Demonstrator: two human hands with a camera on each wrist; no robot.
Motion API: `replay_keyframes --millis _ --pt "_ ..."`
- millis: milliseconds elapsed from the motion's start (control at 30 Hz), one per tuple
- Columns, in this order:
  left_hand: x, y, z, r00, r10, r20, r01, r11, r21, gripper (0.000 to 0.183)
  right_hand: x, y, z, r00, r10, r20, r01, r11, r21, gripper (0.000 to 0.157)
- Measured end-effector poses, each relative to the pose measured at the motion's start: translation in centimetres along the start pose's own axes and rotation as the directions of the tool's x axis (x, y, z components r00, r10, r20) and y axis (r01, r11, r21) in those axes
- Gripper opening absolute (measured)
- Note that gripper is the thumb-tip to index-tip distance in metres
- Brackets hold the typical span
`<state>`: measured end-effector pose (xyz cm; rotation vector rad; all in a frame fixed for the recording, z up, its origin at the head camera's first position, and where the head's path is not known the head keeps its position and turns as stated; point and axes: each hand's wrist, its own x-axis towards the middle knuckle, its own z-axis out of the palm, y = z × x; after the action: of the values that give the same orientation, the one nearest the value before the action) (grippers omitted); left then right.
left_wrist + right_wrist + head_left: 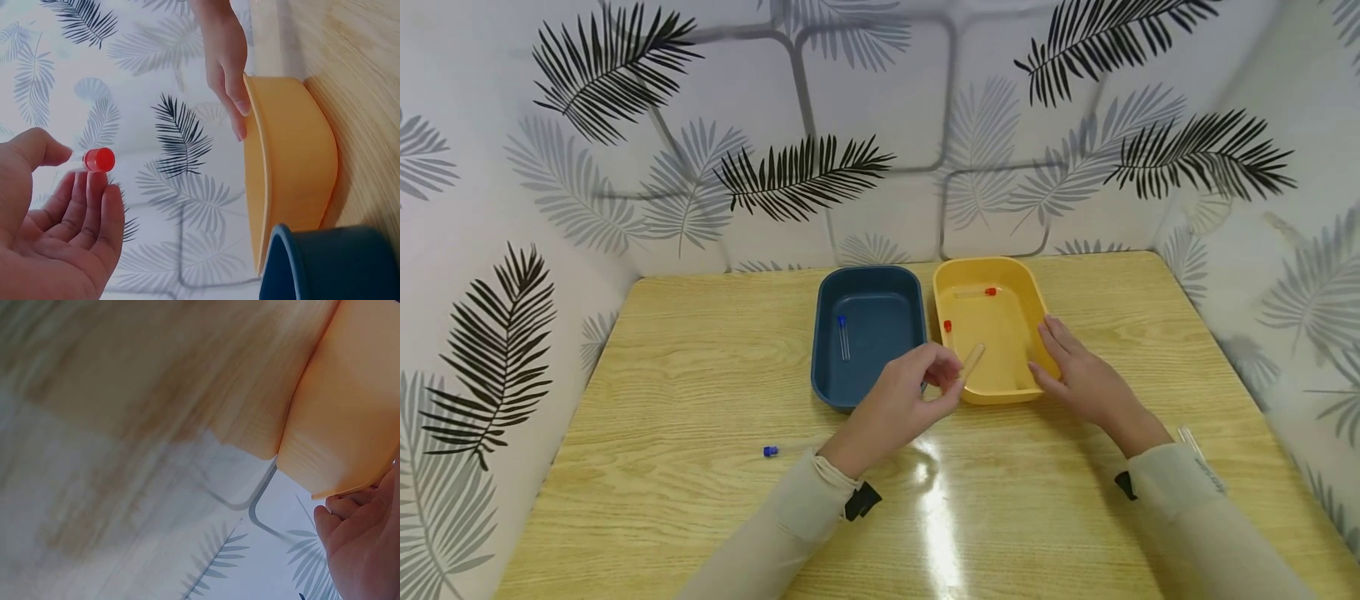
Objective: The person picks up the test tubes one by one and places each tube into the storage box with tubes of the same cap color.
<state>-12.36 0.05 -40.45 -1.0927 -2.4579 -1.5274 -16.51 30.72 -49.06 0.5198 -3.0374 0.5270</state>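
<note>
My left hand (917, 387), above the near left corner of the yellow bin (1000, 398), pinches a test tube (974, 358) between thumb and fingertips. The clear tube slants out over the bin; its red cap (100, 160) shows in the left wrist view, where the left hand (59, 219) has its palm side visible. My right hand (1086, 379) holds the bin's right rim, thumb over the inside and fingers along the outer side. In the right wrist view, the right hand's fingers (350, 515) lie at the rim. Inside the bin are two red caps (991, 292), one with its clear tube visible.
Left of the yellow bin stands a dark blue bin (822, 350) holding a blue-capped tube (844, 340). Another blue-capped tube (771, 451) lies on the wooden table (700, 358) by my left forearm. Clear tubes (1191, 442) lie beside the right sleeve. A patterned wall (880, 108) backs the table.
</note>
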Motion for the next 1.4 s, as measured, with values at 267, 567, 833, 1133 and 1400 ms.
replay_keyframes --millis 267,567,833,1133,1400 --pt "2.7 -0.3 0.7 0.995 -0.084 -0.060 0.073 0.983 -0.170 0.011 -0.1 0.0 -0.1 1.000 0.001 0.011 -0.001 1.000 0.001 0.071" --pt "6.3 0.3 0.2 0.993 -0.088 -0.078 0.069 0.974 -0.215 0.016 0.0 0.2 -0.2 1.000 -0.017 -0.009 0.017 1.000 -0.005 0.071" --pt "10.0 0.2 -0.4 0.989 -0.143 -0.047 0.129 0.967 -0.219 0.019 0.0 0.3 -0.1 1.000 -0.008 -0.004 0.008 1.000 -0.002 0.072" --pt "12.2 -1.7 0.0 0.969 -0.228 -0.095 0.200 0.950 -0.238 0.021 0.1 -0.1 0.1 1.000 0.012 0.008 -0.012 1.000 0.005 0.071" --pt "14.2 -4.1 1.7 0.968 -0.198 -0.157 0.167 0.967 -0.194 0.018 0.0 0.1 0.0 1.000 -0.011 -0.022 0.011 1.000 -0.003 0.071"
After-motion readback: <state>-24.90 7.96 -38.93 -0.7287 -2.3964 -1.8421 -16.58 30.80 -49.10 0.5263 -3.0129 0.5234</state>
